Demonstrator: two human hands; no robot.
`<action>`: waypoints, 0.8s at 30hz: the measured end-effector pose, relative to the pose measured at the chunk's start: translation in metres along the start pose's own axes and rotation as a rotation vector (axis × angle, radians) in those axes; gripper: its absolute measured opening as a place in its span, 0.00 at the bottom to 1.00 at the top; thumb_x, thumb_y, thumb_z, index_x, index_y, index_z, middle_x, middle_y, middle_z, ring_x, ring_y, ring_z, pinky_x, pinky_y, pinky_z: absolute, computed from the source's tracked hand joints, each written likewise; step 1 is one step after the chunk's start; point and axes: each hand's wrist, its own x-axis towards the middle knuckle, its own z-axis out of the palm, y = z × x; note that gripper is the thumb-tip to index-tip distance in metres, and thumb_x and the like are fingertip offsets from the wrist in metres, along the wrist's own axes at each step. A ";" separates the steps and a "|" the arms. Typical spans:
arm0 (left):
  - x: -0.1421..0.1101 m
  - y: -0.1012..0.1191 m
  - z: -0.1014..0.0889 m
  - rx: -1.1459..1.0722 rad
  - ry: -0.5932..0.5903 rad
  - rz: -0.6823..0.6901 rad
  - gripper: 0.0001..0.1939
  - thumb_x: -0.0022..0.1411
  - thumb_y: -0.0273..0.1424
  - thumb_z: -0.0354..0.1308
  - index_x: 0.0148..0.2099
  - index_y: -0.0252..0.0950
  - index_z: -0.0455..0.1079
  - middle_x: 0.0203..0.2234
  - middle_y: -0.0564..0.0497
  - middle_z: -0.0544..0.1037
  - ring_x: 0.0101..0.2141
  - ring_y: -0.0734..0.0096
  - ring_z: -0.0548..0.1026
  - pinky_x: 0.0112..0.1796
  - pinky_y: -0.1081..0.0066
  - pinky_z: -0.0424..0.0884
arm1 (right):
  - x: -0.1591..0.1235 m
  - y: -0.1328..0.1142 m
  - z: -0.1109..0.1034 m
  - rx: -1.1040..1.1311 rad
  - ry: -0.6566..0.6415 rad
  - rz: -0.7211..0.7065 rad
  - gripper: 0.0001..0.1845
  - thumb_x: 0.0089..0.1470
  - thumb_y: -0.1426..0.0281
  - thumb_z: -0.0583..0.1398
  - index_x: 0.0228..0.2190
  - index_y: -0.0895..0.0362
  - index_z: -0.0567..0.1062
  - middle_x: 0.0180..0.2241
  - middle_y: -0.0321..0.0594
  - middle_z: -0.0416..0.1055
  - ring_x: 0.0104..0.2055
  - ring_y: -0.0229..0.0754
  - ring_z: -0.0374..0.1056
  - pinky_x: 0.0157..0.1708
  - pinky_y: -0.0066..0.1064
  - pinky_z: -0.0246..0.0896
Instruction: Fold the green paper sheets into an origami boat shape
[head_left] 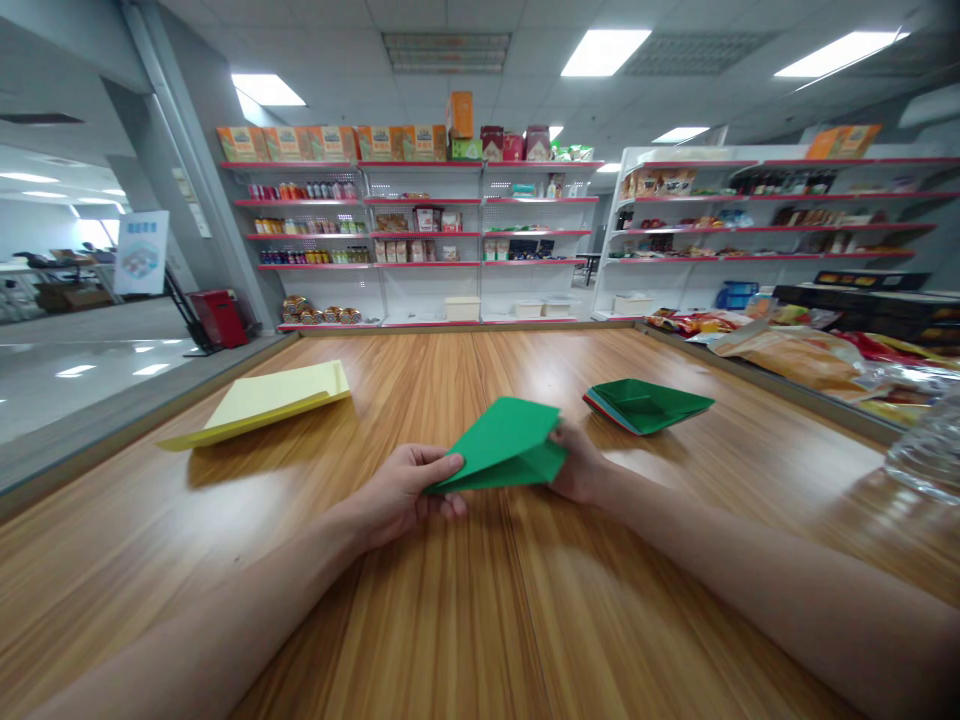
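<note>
Green sheet: bright green folded paper piece, held between both hands above the wood-grain surface, near its middle; layers gape at the right end.
Left hand: the left hand pinches the paper's left end, thumb on top, fingers below.
Right hand: the right hand is at the paper's right edge; blurred and partly hidden, can't tell if it grips.
Paper handling: best to keep the left pinch light but steady, line up the gaping layers before pressing, then run pressure along the crease; squeezing early would likely skew the edges.
Folded stack: nested folded papers, dark green on top, blue and red edges below, on the surface just beyond the right hand; a wide elbow or wrist swing could knock it.
Yellow stack: flat pale yellow sheets, left, well apart from the hands.
Right side: clear plastic item, cut off by frame; colourful packets behind.
Back: white shelves with red edges, stocked.
Obstruction: nothing between the hands.
</note>
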 end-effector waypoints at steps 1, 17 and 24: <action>0.002 -0.001 0.001 -0.030 0.092 0.069 0.11 0.55 0.33 0.62 0.35 0.27 0.72 0.24 0.47 0.77 0.23 0.75 0.76 0.24 0.79 0.71 | 0.002 0.000 -0.002 0.066 0.010 0.043 0.22 0.53 0.54 0.55 0.33 0.60 0.74 0.27 0.43 0.72 0.27 0.41 0.68 0.25 0.32 0.64; 0.005 -0.021 0.031 0.190 0.031 0.120 0.12 0.57 0.34 0.60 0.37 0.28 0.73 0.30 0.42 0.79 0.28 0.71 0.76 0.28 0.75 0.69 | -0.006 0.027 0.024 -0.330 0.000 -0.331 0.13 0.50 0.63 0.63 0.27 0.60 0.68 0.20 0.33 0.67 0.16 0.31 0.62 0.14 0.23 0.59; 0.004 -0.022 0.031 0.113 0.092 -0.039 0.14 0.54 0.37 0.61 0.32 0.27 0.72 0.26 0.45 0.78 0.24 0.69 0.77 0.26 0.73 0.70 | -0.007 0.025 0.023 -0.359 0.141 -0.309 0.16 0.48 0.59 0.63 0.26 0.60 0.68 0.21 0.34 0.67 0.17 0.32 0.63 0.12 0.22 0.57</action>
